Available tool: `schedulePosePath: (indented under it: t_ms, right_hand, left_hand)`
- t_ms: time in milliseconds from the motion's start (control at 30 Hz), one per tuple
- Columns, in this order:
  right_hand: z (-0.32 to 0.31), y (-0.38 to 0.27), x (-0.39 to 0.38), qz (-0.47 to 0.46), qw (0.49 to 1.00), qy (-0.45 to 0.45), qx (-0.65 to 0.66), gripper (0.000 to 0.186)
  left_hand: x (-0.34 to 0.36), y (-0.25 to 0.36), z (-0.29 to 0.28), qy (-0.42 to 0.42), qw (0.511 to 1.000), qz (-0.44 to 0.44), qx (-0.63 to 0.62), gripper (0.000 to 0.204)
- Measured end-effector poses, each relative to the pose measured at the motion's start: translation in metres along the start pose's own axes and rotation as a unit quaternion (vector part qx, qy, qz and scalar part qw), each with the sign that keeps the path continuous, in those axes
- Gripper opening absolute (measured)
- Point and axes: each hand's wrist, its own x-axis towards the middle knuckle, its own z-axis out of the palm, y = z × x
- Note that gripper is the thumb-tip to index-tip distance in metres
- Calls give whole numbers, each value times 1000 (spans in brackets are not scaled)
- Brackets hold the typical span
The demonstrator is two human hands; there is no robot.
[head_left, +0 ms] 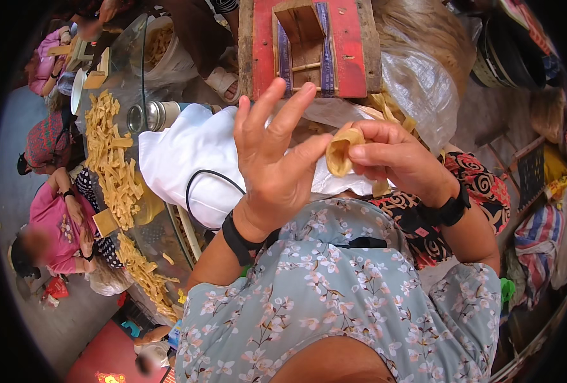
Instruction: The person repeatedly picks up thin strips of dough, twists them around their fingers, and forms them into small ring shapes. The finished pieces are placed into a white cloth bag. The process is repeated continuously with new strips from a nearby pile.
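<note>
A small tan curled strip (339, 157), bent into a cup-like loop, is pinched between the thumb and fingers of my right hand (395, 153). My left hand (274, 169) has its fingers spread, and one fingertip meets the loop's left rim. What the strip is made of, I cannot tell. Both hands are above a white cloth (187, 150) over my lap, with a thin black cord (189, 185) on it. Just beyond them stands a red-painted wooden board (353, 48) carrying a small wooden frame (306, 51).
Tan strips (114, 159) lie in heaps on a glass-topped table (162, 233) at the left, near a metal-lidded jar (152, 116) and a white bucket (171, 60). Fibrous brown material in clear plastic (424, 83) and a black tub (510, 57) are at the right. Other people (60, 226) sit across the table.
</note>
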Motion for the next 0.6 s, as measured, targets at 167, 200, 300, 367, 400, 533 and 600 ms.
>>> schedulePosePath:
  t_ms: [167, 200, 300, 367, 400, 533, 600]
  right_hand:
    - [0, 15, 9, -123, 984, 86, -93, 23]
    - [1, 17, 10, -145, 979, 91, -109, 26]
    - [2, 18, 8, -172, 967, 89, -166, 35]
    - [3, 12, 4, -118, 987, 51, -93, 42]
    - [4, 10, 1, -90, 994, 32, -57, 45]
    - [13, 14, 1, -143, 982, 52, -110, 49]
    - [12, 19, 1, -192, 957, 68, -206, 49]
  left_hand:
    - [-5, 4, -6, -13, 997, 79, -12, 14]
    - [-6, 6, -4, -42, 996, 73, 16, 14]
    - [-6, 8, 9, -77, 992, 50, 82, 26]
    - [-7, 7, 8, -107, 994, -1, 18, 26]
    - [-8, 7, 8, -122, 992, -27, -14, 26]
    - [-12, 11, 8, -116, 904, -249, -328, 19]
    - [-14, 4, 6, -145, 844, -318, -407, 15]
